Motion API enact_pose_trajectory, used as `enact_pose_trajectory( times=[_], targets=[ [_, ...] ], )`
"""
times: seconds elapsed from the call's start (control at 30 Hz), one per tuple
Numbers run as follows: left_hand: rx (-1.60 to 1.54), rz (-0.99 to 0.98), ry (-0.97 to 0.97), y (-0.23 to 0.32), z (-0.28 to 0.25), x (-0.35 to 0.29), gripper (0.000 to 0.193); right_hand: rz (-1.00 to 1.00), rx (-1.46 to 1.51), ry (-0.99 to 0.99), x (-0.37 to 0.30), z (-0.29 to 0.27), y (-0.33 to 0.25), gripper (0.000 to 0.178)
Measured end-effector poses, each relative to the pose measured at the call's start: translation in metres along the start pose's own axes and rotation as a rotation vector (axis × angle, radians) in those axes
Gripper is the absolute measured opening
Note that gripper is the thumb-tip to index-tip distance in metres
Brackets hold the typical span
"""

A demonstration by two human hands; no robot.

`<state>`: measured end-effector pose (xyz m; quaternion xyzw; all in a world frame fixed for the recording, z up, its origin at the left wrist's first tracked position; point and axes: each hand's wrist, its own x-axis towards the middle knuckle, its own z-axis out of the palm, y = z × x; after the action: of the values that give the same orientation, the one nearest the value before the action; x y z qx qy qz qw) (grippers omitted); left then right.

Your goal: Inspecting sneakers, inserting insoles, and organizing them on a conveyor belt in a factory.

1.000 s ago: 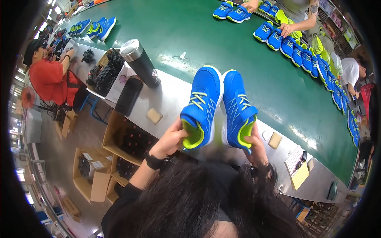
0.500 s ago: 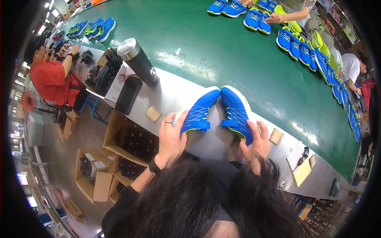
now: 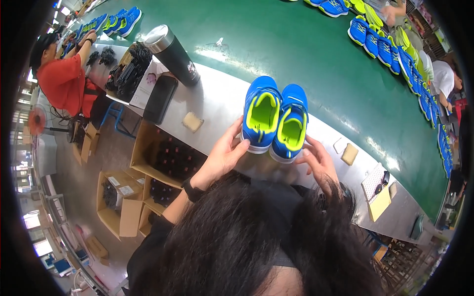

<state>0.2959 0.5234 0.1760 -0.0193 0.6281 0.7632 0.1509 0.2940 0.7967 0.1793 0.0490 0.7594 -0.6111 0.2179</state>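
Observation:
A pair of blue sneakers with lime-green linings stands side by side in front of me, toes pointing away and heels toward me. My left hand (image 3: 225,155) grips the left sneaker (image 3: 261,108) at its heel, thumb at the back and fingers along the outer side. Around the outer heel of the right sneaker (image 3: 292,130) curls my right hand (image 3: 320,162), its grip looser. Both sneakers are over the metal ledge at the edge of the green belt, with their openings showing.
On the metal ledge are a black tumbler (image 3: 173,56), a dark phone-like slab (image 3: 160,99), two tan sponge blocks (image 3: 192,122) and a yellow pad (image 3: 379,209). Cardboard boxes (image 3: 121,200) stand below left. More blue sneakers (image 3: 380,49) line the green belt (image 3: 296,54). A person in red (image 3: 61,84) works at left.
The sneakers have turned from toes angled together with straps showing to upright, heels toward me. Both hands have moved to the heels. The far pair beside another person's hand has shifted out of view.

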Motion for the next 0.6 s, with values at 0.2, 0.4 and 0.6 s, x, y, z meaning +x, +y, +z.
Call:
enact_pose_trajectory(
  times=[0.2,0.4,0.6],
  targets=[
    [0.807,0.181,0.175,-0.023,-0.015,-0.002,0.047,-0.181,-0.740,0.180,-0.012,0.002,-0.033,0.052],
    [0.559,0.258,0.389,-0.052,-0.017,0.019,0.032,-0.482,-1.064,-0.053,0.008,0.066,-0.043,0.048],
    [0.738,0.460,0.501,-0.064,-0.017,0.025,0.023,-0.497,-0.924,0.067,0.045,0.065,-0.071,0.042]
  ],
)
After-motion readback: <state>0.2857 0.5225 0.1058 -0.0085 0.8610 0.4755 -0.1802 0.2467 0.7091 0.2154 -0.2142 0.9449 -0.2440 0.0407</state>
